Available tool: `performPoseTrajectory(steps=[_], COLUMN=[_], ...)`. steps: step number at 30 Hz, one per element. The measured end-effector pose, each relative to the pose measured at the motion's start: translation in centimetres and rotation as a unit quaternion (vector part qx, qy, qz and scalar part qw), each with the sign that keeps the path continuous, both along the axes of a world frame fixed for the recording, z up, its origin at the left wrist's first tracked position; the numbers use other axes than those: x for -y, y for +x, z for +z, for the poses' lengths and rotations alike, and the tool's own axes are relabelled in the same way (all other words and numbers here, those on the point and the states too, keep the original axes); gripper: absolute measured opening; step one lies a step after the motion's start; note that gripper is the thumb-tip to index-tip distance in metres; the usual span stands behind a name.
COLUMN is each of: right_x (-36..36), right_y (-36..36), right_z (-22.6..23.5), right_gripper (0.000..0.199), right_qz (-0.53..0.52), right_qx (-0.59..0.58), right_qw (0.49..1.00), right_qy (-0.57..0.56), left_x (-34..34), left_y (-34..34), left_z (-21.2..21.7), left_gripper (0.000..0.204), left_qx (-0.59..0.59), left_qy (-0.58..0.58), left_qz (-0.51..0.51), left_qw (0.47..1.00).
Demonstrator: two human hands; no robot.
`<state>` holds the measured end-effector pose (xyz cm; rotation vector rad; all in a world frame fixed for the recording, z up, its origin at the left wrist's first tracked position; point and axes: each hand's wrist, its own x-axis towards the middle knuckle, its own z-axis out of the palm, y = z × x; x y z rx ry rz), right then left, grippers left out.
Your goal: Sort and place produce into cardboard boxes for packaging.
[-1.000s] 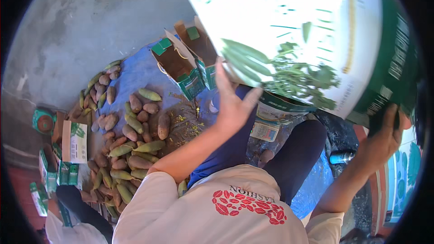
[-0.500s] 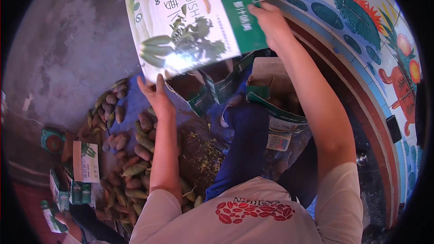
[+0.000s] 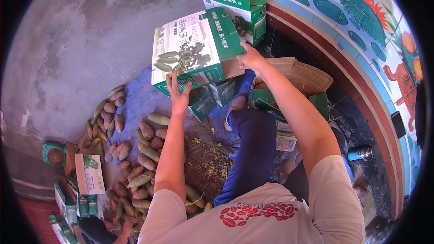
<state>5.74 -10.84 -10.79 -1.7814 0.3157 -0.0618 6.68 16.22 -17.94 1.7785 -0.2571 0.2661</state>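
Note:
A white and green carton (image 3: 185, 47) with radishes printed on it lies tilted in front of me, at the top middle. My right hand (image 3: 251, 58) grips its right edge, where a brown flap shows below. With fingers spread, my left hand (image 3: 177, 94) touches the carton's near lower edge. Under and nearer than this carton stand dark green open cartons (image 3: 202, 104), partly hidden. To the right, by my right forearm, is another open carton (image 3: 294, 74) with raised brown flaps. Beyond my right hand stands one more green and white carton (image 3: 235, 5).
Many long green and reddish roots (image 3: 142, 162) lie on a blue sheet (image 3: 140, 95) at left. Cartons (image 3: 90, 174) and a teal round device (image 3: 54, 154) stand farther left, near another person's arm (image 3: 124, 232). A painted tile wall (image 3: 352, 22) and a flask (image 3: 360, 154) are right.
The carton has moved farther away and lower, and its tilt has changed. Both my hands moved with it. The carton beyond it and the brown flaps at right now show more.

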Motion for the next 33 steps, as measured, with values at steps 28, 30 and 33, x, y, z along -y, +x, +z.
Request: performPoseTrajectory(steps=[28, 30, 33], right_x=[-0.2, 3.1, 8.5], right_y=[-29.2, -35.6, -45.0], right_z=[22.3, 19.5, 16.5], right_gripper=[0.052, 0.051, 0.050], right_qz=[0.423, 0.419, 0.392], right_qx=[0.314, 0.332, 0.361], right_qw=[0.844, 0.839, 0.842], right_qy=[0.099, 0.104, 0.089], left_x=[3.2, 2.2, 3.2], left_y=[-6.8, -8.6, -10.5], left_z=[-5.9, -5.5, -5.6], left_gripper=[0.052, 0.050, 0.048], left_qx=[0.160, 0.092, 0.036], left_qy=[0.246, 0.236, 0.160], left_qz=[-0.044, -0.033, -0.084], left_qw=[0.955, 0.967, 0.983])
